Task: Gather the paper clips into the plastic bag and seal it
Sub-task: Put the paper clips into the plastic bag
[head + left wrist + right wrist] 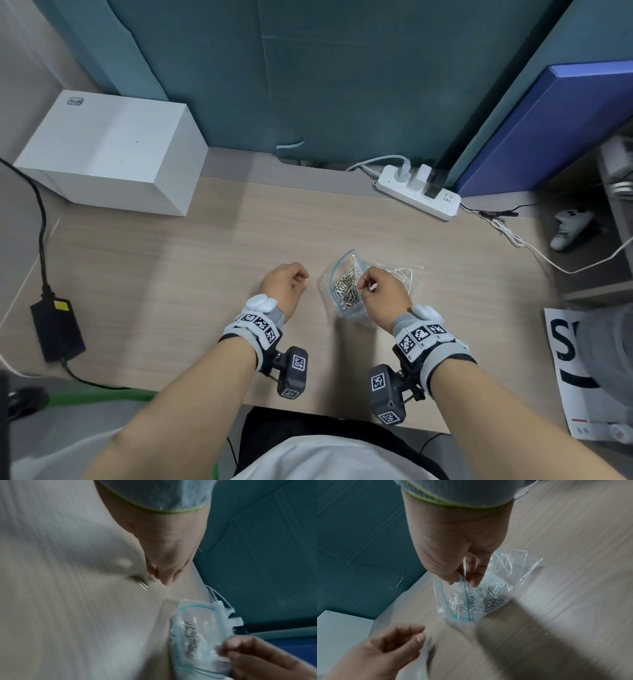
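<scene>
A clear zip plastic bag (394, 270) (197, 616) (518, 566) lies on the wooden desk (171, 274) with its mouth open toward the left. A heap of silver paper clips (347, 289) (493, 595) sits inside it. My right hand (366, 286) (462, 582) (228, 651) pinches the upper edge of the mouth and holds it up. My left hand (298, 279) (163, 577) (412, 638) hovers just left of the bag, fingers loosely curled, holding nothing I can see. One loose paper clip (143, 587) (435, 649) lies on the desk by its fingertips, blurred.
A white box (113, 147) stands at the back left. A white power strip (418, 192) with plugs and cables lies at the back right, beside a blue panel (548, 130). A black power adapter (58, 329) sits at the left edge, a printed sheet (575, 370) at the right.
</scene>
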Tool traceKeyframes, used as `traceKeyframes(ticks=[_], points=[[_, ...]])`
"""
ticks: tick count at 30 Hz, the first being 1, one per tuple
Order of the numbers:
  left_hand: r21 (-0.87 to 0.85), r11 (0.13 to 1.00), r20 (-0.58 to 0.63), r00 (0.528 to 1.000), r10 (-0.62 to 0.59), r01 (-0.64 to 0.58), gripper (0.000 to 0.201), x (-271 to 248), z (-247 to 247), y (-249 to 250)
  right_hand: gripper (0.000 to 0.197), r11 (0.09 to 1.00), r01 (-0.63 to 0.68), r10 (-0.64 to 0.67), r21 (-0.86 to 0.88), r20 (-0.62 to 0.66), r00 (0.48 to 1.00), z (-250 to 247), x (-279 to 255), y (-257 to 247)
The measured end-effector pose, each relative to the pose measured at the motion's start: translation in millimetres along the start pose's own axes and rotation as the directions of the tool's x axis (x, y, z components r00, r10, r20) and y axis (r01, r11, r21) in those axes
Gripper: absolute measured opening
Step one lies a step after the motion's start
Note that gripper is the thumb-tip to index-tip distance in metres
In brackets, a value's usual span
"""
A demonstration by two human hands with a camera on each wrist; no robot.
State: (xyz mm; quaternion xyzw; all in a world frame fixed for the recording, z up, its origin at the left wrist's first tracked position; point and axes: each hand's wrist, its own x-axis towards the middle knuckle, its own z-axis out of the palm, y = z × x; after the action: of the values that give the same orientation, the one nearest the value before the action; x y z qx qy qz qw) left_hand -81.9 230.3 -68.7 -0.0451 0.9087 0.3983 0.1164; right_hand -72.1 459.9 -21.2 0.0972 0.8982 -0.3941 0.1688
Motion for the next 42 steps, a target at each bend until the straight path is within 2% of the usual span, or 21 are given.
traceKeyframes(ticks=[2, 4, 9, 14, 19, 25, 26, 28, 31, 32, 33, 35, 36, 37, 39, 42], points=[[0.105, 0.993, 0.002, 0.999, -0.049, 0.049, 0.016, -2.8, -6.8, -17.7, 0.028, 1.000, 0.003, -0.003, 0.003, -0.005, 1.000, -0.5, 1.0, -0.4], [0.202, 0.978, 0.047, 0.997, -0.058, 0.047, 0.015, -6.7, -7.7, -26.3, 0.028, 1.000, 0.009, -0.008, 0.008, -0.006, 1.000, 0.9, 1.6, -1.0], [0.299, 0.954, 0.091, 0.996, -0.003, -0.025, 0.002, -5.7, 4.1, -24.8, 0.027, 1.000, 0.015, -0.015, 0.008, 0.006, 1.000, 3.8, 0.8, -3.3], [0.442, 0.893, 0.125, 0.992, 0.032, -0.084, 0.003, -10.2, 10.7, -23.7, 0.030, 1.000, 0.008, -0.008, -0.004, 0.011, 1.000, 2.3, 1.6, 0.6], [0.562, 0.811, 0.211, 0.976, 0.049, -0.163, 0.023, -12.0, 11.9, -23.1, 0.030, 1.000, 0.008, -0.008, -0.011, 0.005, 1.000, 4.8, 2.5, 1.4], [0.700, 0.646, 0.335, 0.939, 0.079, -0.304, 0.040, -14.1, 9.7, -7.3, 0.031, 1.000, 0.004, -0.004, -0.005, 0.009, 1.000, 7.9, 1.8, 1.0], [0.688, 0.652, 0.346, 0.934, 0.088, -0.317, 0.042, -14.1, 8.6, -8.9, 0.031, 1.000, 0.004, -0.004, -0.005, 0.006, 1.000, 7.8, 1.6, 1.2], [0.615, 0.745, 0.306, 0.949, 0.077, -0.259, 0.045, -13.5, 7.3, -15.6, 0.031, 1.000, 0.005, -0.005, 0.000, 0.001, 1.000, 7.3, 0.9, 2.1], [0.331, 0.941, 0.085, 0.995, 0.050, -0.076, 0.027, -10.1, 9.3, -9.0, 0.033, 1.000, 0.004, -0.004, 0.005, -0.009, 1.000, 7.1, -0.5, 4.0], [0.228, 0.970, 0.013, 0.996, 0.083, -0.084, 0.021, -9.3, 13.2, 2.7, 0.033, 1.000, 0.002, -0.002, 0.007, -0.015, 1.000, 7.3, -0.9, 4.7], [0.123, 0.986, -0.008, 0.993, 0.116, -0.115, 0.019, -9.4, 18.0, 17.6, 0.033, 1.000, 0.003, -0.003, 0.008, -0.022, 1.000, 7.3, -1.4, 5.6], [-0.036, 0.985, 0.083, 0.982, 0.169, -0.167, 0.022, -13.1, 30.9, 41.9, 0.033, 1.000, 0.014, -0.013, 0.012, -0.031, 0.999, 8.1, -2.6, 6.9], [-0.028, 0.981, 0.146, 0.970, 0.193, -0.191, 0.023, -15.6, 37.8, 47.5, 0.032, 1.000, 0.017, -0.016, 0.018, -0.030, 0.999, 7.9, -3.2, 7.4], [0.036, 0.974, 0.189, 0.959, 0.211, -0.222, 0.025, -19.9, 39.6, 50.9, 0.032, 0.999, 0.016, -0.016, 0.030, -0.024, 1.000, 7.9, -4.8, 7.0], [0.238, 0.938, 0.189, 0.959, 0.212, -0.254, 0.029, -23.8, 33.2, 52.3, 0.030, 0.999, 0.020, -0.020, 0.047, -0.016, 1.000, 4.3, -6.4, 6.4], [0.503, 0.789, 0.222, 0.935, 0.277, -0.353, 0.047, -21.4, 12.5, 54.5, 0.030, 0.997, 0.071, -0.072, 0.036, 0.009, 0.997, -3.4, -7.0, 7.6]])
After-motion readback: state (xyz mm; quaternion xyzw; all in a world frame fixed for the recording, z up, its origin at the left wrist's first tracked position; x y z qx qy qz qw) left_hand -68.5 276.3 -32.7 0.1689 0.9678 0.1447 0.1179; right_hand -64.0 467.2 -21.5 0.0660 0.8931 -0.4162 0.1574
